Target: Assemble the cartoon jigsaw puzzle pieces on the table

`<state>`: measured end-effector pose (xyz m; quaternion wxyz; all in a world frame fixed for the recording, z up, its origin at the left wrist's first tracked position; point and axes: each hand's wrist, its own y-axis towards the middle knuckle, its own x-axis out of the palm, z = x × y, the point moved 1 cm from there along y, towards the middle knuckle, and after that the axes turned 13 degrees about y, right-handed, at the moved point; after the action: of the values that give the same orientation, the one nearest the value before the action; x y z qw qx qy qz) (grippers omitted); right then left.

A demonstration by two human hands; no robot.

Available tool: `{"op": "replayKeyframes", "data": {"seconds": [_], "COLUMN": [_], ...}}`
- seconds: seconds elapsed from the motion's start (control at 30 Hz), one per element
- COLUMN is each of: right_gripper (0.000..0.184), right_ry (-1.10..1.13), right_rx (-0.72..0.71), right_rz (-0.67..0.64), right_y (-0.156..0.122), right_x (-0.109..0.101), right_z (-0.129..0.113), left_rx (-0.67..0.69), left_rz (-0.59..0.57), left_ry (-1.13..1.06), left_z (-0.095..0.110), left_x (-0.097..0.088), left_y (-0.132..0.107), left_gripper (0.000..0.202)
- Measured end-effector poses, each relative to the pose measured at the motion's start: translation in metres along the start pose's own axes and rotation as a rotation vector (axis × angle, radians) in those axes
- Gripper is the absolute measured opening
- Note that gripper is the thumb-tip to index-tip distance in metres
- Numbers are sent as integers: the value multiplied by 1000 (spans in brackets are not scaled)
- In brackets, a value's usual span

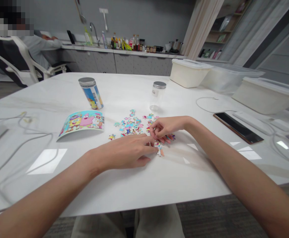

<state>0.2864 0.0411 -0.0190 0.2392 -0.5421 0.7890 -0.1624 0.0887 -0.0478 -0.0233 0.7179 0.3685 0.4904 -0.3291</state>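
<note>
A pile of small colourful puzzle pieces point(131, 125) lies in the middle of the white table point(179, 172). My left hand point(124, 152) rests on the table just in front of the pile, its fingers together and touching a few joined pieces point(159, 148). My right hand point(164, 128) is curled at the pile's right edge, fingertips pinched on a small puzzle piece close to the left fingertips. A cartoon picture sheet point(83, 121) lies to the left of the pile.
A printed can point(91, 93) and a clear jar point(157, 96), both with metal lids, stand behind the pile. A black phone point(237, 127) and cables lie to the right, white storage boxes point(190, 72) at the back right. A person sits in a chair at far left.
</note>
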Motion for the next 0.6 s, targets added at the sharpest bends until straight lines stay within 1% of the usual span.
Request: {"op": "replayKeyframes", "data": {"seconds": [0.1,0.3,0.4,0.47,0.6], "right_gripper": [15,11,12,14,13], "right_ry": [-3,-18,-10,14,79], "right_rx": [3,17,12,-19,-107], "right_rz": [0,-2,-7,-2,69], "right_y": [0,-1,-1,-2,-4], "right_x": [1,2,2,1,-3], "right_z": [-1,-4,-4,-3,-2], "left_rx": [97,110,117,124,121], "left_rz": [-103,-164,-170,-156,-152], "left_ry": [144,288,310,312,318], "left_z": [2,4,4,5,4], "left_x": [1,1,1,1,0], "left_y": [1,1,1,1,0], "left_gripper": [20,20,21,23,24]}}
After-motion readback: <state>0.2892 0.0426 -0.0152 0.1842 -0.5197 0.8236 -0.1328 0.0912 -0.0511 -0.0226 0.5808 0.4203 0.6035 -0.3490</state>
